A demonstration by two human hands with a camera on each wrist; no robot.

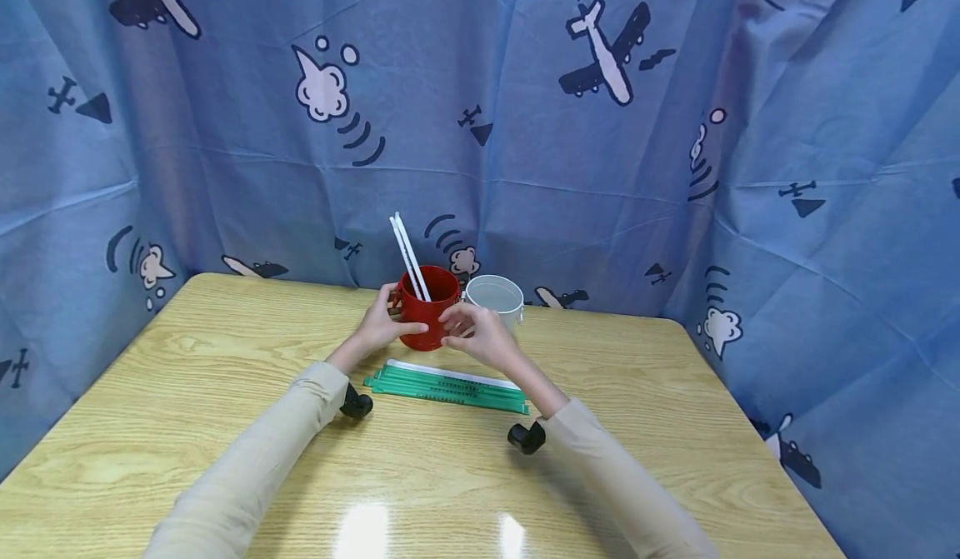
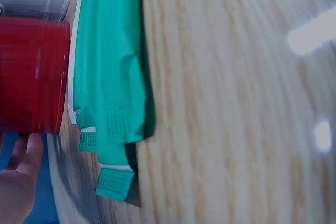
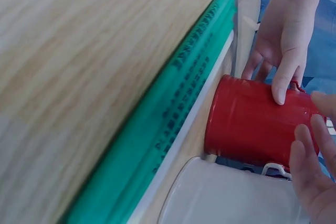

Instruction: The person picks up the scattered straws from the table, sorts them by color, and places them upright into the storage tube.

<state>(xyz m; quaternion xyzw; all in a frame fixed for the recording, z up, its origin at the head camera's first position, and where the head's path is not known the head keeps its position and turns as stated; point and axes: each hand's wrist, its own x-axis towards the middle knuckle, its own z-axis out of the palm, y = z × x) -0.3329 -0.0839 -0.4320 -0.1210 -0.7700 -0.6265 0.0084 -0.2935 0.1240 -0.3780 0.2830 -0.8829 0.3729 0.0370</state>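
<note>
Near the back of the table stands a red pail with two slim white sticks, like paper-wrapped chopsticks, leaning up out of it. My left hand grips the pail's left side, thumb across the front and fingers round toward the back. At its right front is my right hand, fingers loosely bent and spread from the thumb, nothing held between them; whether the fingertips touch the pail I cannot tell. A white pail stands close on the right, partly behind the right hand. In front lie several green paper-sleeved sticks with dark print.
Along the far edge of the green pile lies a white sleeve. The wooden table ends just behind the pails at a blue patterned curtain, which also hangs at both sides.
</note>
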